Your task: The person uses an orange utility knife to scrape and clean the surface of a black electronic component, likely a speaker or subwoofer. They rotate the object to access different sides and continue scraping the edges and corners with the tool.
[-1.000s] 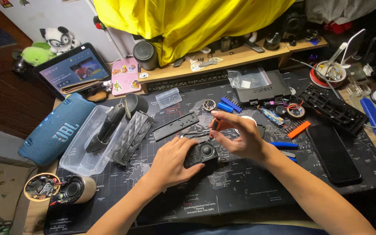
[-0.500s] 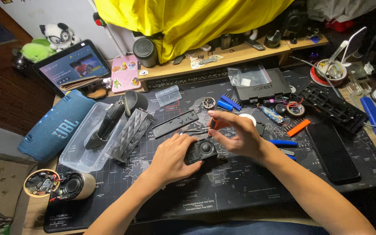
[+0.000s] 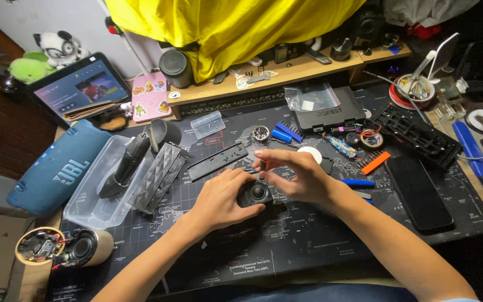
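Two hands meet mid-mat; left hand [image 3: 219, 198] curls around a small black speaker part [image 3: 255, 194], gripping its left side; right hand [image 3: 297, 176] hovers just right, fingertips [image 3: 259, 152] pinched narrow above its far edge.

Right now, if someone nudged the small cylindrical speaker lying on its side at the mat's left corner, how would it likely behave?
The cylindrical speaker lies on its side, so it would probably roll rather than slide. Wires seem to tie it to the round circuit board beside it, so a push may drag that along. With its end open, it is likely fragile.
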